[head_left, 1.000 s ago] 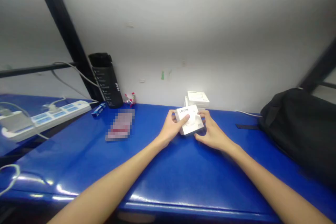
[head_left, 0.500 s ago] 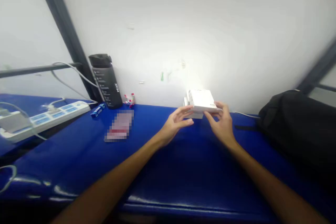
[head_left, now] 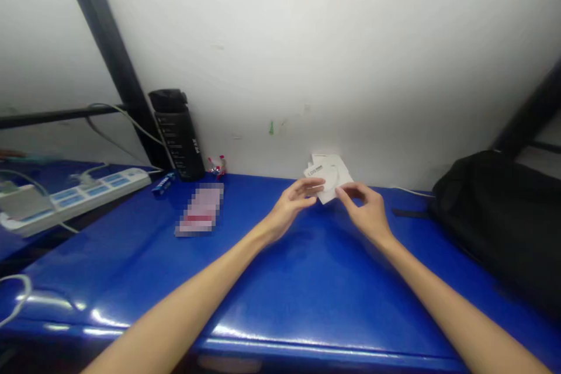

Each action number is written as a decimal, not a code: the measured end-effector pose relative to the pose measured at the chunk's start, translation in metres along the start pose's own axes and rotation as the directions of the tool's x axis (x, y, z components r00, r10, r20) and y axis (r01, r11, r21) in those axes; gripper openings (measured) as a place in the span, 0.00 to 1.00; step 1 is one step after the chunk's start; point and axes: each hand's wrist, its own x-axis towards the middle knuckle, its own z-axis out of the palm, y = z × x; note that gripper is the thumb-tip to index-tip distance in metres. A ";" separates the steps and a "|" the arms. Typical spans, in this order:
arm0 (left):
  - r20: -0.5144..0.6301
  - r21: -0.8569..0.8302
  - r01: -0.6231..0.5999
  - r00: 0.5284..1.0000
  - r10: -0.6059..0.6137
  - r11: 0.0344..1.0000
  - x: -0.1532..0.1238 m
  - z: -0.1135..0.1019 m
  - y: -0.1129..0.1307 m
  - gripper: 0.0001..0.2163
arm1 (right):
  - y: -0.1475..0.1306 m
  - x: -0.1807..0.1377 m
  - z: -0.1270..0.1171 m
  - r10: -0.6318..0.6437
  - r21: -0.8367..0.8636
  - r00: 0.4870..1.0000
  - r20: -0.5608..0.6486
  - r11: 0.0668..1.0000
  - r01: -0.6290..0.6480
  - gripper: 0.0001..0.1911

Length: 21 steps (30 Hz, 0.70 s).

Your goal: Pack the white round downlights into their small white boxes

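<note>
The white box is held up near the wall by the left hand and the right hand; it is found well to the right of the bottle, and it is tilted. The left fingers are curved and laid on its front; the right fingers are bent in at its lower edge; neither hand is clenched into a fist, but how hard the box is gripped cannot be told.

The step in hand is judged to be the holding and turning of the box; a firmer pinch is called for by the next move, since only finger ends are used. Two boxes can be counted; the second box is partly hidden behind the first, and any more behind it cannot be seen.

One bottle is counted; one blue pack and one red and white wrapper are seen just to its right; one blurred packet is placed in front of it. One power strip is seen to its left; one black bag is seen far to its right. All but the bag are set on the blue table, and the bag is seen at its far end.
</note>
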 end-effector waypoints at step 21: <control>-0.552 0.572 0.228 0.818 0.164 0.788 0.004 -0.033 -0.036 0.19 | 0.011 -0.017 0.009 -0.029 -0.121 0.853 0.521 0.987 0.107 0.30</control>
